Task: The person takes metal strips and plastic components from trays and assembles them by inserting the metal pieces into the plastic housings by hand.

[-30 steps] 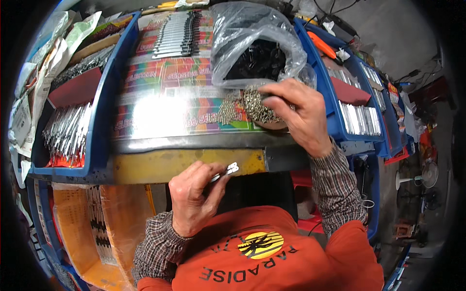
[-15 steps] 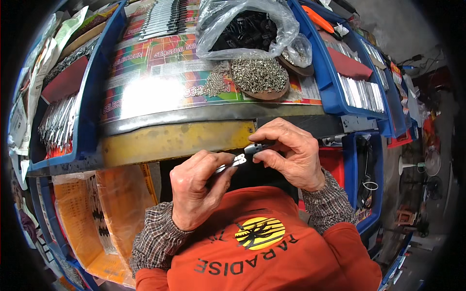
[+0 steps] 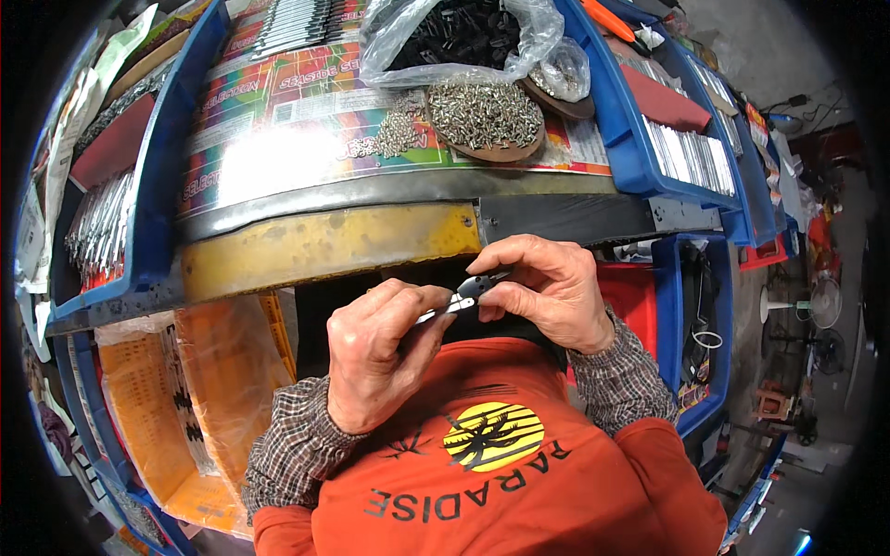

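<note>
My left hand (image 3: 375, 352) is closed in a pinch on a slim silver metal piece (image 3: 456, 306) with a rounded, drilled end. Between the thumb and fingers of my right hand (image 3: 552, 292) is a dark grey metal jaw piece (image 3: 475, 285), like a small plier head, with holes in it. The two parts meet in front of my chest, just off the bench edge, and their ends overlap. My fingertips hide the rest of both parts. Beyond them on the bench, small metal pins (image 3: 487, 116) are heaped on a brown board, beside a pile of tiny metal bits (image 3: 397, 132).
A clear plastic bag (image 3: 375, 60) of black parts lies behind the pins. Blue bins of silver strips stand at left (image 3: 153, 213) and right (image 3: 640, 157). The bench's yellow front edge (image 3: 334, 246) runs before my hands. An orange crate (image 3: 134, 398) sits lower left.
The silver piece and the dark jaw piece were slightly apart and now overlap. My right hand has moved a little toward my left, and the view has shifted slightly.
</note>
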A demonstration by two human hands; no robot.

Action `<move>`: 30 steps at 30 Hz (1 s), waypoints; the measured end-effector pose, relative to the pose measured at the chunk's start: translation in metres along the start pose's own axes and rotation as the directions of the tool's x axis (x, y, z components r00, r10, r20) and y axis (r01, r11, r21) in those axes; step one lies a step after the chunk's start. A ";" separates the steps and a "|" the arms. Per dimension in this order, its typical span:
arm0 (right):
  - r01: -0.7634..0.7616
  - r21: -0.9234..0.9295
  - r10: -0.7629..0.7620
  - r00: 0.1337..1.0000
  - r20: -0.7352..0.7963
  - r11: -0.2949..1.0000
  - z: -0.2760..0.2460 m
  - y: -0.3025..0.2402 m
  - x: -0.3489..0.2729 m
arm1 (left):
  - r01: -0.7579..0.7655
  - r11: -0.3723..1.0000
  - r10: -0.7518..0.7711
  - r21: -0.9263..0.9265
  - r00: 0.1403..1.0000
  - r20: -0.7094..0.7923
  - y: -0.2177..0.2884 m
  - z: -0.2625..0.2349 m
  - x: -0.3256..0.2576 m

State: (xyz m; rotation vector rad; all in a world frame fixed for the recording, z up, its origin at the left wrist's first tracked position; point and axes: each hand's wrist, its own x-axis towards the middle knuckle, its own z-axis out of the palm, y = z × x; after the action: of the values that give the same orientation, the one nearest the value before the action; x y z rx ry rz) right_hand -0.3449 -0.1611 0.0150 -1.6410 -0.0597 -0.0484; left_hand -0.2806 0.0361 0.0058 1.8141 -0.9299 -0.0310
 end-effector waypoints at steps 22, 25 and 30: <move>-0.059 0.099 0.041 0.984 0.175 0.993 0.001 0.038 -0.015 | -0.008 0.999 0.011 -0.031 0.995 0.095 -0.018 0.017 -0.026; -0.081 0.031 0.075 0.985 0.158 0.996 0.002 0.038 -0.020 | -0.007 0.999 0.011 -0.040 0.996 0.093 -0.020 0.021 -0.028; -0.099 0.026 0.094 0.984 0.150 0.995 0.007 0.046 -0.031 | 0.016 0.998 -0.009 -0.063 0.995 0.101 -0.026 0.029 -0.038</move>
State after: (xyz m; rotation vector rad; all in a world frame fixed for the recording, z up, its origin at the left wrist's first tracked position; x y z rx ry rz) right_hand -0.3724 -0.1576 -0.0331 -1.6098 -0.0938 0.1484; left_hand -0.3040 0.0398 -0.0431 1.7723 -0.9773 -0.1596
